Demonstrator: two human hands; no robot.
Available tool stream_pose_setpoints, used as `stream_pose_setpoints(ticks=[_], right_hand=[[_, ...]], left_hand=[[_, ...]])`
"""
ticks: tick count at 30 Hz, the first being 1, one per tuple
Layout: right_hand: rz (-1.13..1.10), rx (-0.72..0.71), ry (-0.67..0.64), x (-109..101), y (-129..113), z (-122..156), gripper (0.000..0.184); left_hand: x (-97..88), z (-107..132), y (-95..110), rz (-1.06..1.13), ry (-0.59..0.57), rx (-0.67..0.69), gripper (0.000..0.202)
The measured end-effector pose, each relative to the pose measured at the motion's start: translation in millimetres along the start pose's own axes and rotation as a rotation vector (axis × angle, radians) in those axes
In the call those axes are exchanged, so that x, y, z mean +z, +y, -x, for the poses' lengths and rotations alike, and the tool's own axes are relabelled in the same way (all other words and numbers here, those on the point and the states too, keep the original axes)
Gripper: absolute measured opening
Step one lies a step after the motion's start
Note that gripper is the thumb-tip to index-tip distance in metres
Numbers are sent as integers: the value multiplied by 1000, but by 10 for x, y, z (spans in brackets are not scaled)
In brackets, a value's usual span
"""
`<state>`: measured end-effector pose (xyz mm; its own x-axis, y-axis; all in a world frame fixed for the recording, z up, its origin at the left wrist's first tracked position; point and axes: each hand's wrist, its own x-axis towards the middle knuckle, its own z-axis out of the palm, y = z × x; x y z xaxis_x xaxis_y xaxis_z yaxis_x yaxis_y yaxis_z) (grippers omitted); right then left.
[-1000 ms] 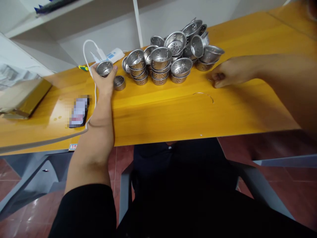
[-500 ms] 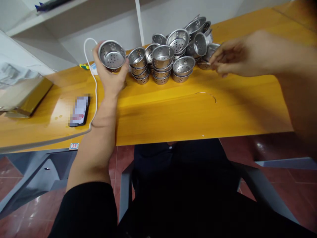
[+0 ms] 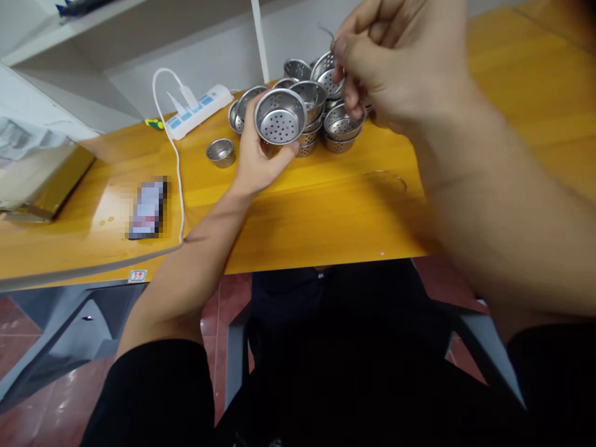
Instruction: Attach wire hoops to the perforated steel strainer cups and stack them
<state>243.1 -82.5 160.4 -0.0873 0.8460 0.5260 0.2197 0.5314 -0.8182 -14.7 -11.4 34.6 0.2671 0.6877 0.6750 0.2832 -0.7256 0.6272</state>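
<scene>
My left hand (image 3: 259,162) grips a small perforated steel cup (image 3: 280,117) from behind, its open mouth tilted toward me. My right hand (image 3: 400,65) hovers just right of the cup and above the table, fingers pinched on a thin bent wire (image 3: 327,31) whose tip sticks up past the fingers. Behind both hands lies a pile of several like steel cups (image 3: 342,124), some stacked. One lone cup (image 3: 221,152) stands on the table to the left of my left hand.
On the yellow wooden table (image 3: 298,211) lie a phone (image 3: 148,209), a white power strip (image 3: 198,107) with a white cable (image 3: 176,155), a thin wire ring (image 3: 388,177) and a gold-coloured box (image 3: 46,186) at far left. Shelving stands behind.
My left hand has carried the cup from the left toward the middle and nearer to me. My right hand has risen from the table with the wire and moved left, close to the cup.
</scene>
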Motion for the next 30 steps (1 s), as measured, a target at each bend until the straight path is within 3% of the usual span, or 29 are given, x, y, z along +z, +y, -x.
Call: stream_pose_setpoints(ticks=[5,9,15,21,27,30], right_hand=[[-83,21,82,252,273,93,40],[-118,10,28,314,415,204,47],[-100,-47,-60,341,430,265,34],[1,-42,-33,380,441,309,26],[-6,-35,25,363,461,279,32],[-28,-23,62,343,456,263,39]], left_hand=[[34,38,28,-13,30,21,102],[-11,39,42,33,-11,39,99],[24,50,-32,78,-28,34,102],[87,86,-127,79,-45,52,109],[105,71,-4,45,-69,-29,100],[88,74,64,57,-56,18,93]])
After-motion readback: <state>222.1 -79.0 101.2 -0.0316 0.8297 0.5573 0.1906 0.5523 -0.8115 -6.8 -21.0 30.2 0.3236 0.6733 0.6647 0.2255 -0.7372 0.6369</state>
